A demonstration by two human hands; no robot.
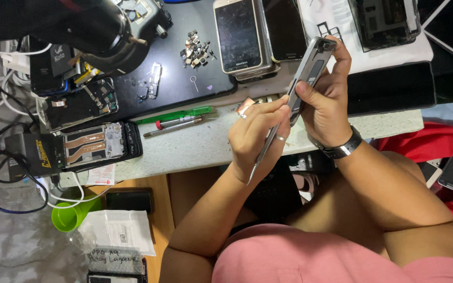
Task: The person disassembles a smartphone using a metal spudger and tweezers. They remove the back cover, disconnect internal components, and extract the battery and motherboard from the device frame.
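I have the right hand (327, 107) wrapped around a grey phone (310, 71), held upright on its edge over the near rim of the pale speckled surface (205, 144); the grip there is closed firm, thumb on the near side, fingers curled over the far end. The left hand (255, 139) pinches slim metal tweezers (265, 152), grip closed on them, with the tip at the phone's lower edge and the tail slanting down towards my lap.

My worry is the tip: pressed at that angle it could slip off the edge and scratch the casing or jab my right palm. The phone hangs over open space, so a loosened hold would likely drop it off the surface.

Left of the hands lie a green-handled tool (176, 114) and a red-banded screwdriver (176, 124), then an opened phone (98, 145) with copper-coloured strips. A stack of phones (239, 36) sits at the far side on a dark mat (184, 78), beside a heap of small parts (195, 50).

Far left, a black block (32, 152) carries a yellow label. Below the surface, a white paper slip with red print (100, 175), a clear bag (119, 230) holding white paper, and a hand-lettered grey pouch (114, 258) lie near a green cup (72, 215).
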